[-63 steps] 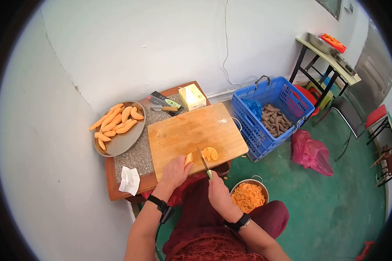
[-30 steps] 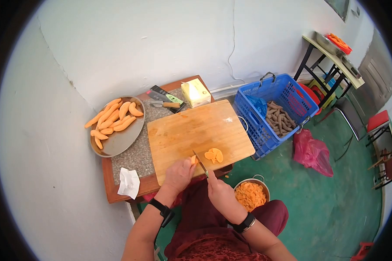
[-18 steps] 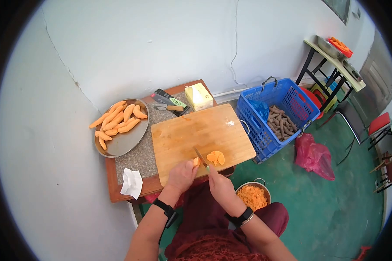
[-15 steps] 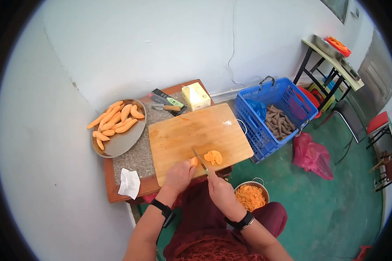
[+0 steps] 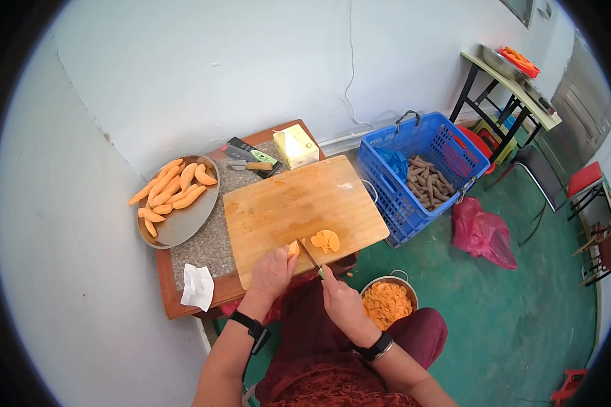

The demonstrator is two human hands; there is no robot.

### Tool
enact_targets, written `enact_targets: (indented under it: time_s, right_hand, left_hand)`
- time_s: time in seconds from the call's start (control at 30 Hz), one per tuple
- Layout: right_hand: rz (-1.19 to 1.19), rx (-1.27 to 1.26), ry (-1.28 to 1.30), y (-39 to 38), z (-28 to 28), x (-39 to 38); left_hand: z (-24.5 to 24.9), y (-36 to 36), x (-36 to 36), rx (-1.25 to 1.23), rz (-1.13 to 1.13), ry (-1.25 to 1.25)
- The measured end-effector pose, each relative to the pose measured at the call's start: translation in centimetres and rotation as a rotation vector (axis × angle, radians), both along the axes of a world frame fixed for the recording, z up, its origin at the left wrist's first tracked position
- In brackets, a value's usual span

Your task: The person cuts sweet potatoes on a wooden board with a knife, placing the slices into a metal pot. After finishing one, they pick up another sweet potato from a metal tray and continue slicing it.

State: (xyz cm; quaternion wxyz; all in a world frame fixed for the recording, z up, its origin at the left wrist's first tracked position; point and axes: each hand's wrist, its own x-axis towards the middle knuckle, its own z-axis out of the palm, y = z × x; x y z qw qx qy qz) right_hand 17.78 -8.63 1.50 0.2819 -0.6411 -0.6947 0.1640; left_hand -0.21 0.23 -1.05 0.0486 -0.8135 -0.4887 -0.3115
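Note:
My left hand (image 5: pixel 272 271) is closed around a peeled orange sweet potato (image 5: pixel 293 249) near the front edge of the wooden cutting board (image 5: pixel 299 201). Gripped in my right hand (image 5: pixel 346 302) is a knife (image 5: pixel 308 253), its blade beside the cut end of the sweet potato. Just right of the blade lies a small pile of sweet potato slices (image 5: pixel 328 241). On the left, a round metal tray (image 5: pixel 195 220) holds several whole peeled sweet potatoes (image 5: pixel 190 197). My fingers hide most of the piece in my left hand.
Behind the board are a peeler (image 5: pixel 250 165) and a yellow box (image 5: pixel 296 146). White paper (image 5: pixel 197 287) lies at the table's front left. A blue crate (image 5: pixel 404 224) holds unpeeled roots. Below stands a pot of orange pieces (image 5: pixel 387 304); a pink bag (image 5: pixel 480 232) lies on the floor.
The view has shifted slightly, moving the scene a little left and up. An orange slice now shows between the knife and the pile. Both hands keep their grips.

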Motion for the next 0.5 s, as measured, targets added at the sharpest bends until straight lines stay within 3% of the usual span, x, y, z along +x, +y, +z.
enact_targets:
  time_s: [0.5]
  right_hand:
    - [0.024,0.099,0.077,-0.4,0.8,-0.3]
  left_hand:
    - [0.0,0.1,-0.1,0.026,-0.041,0.001]
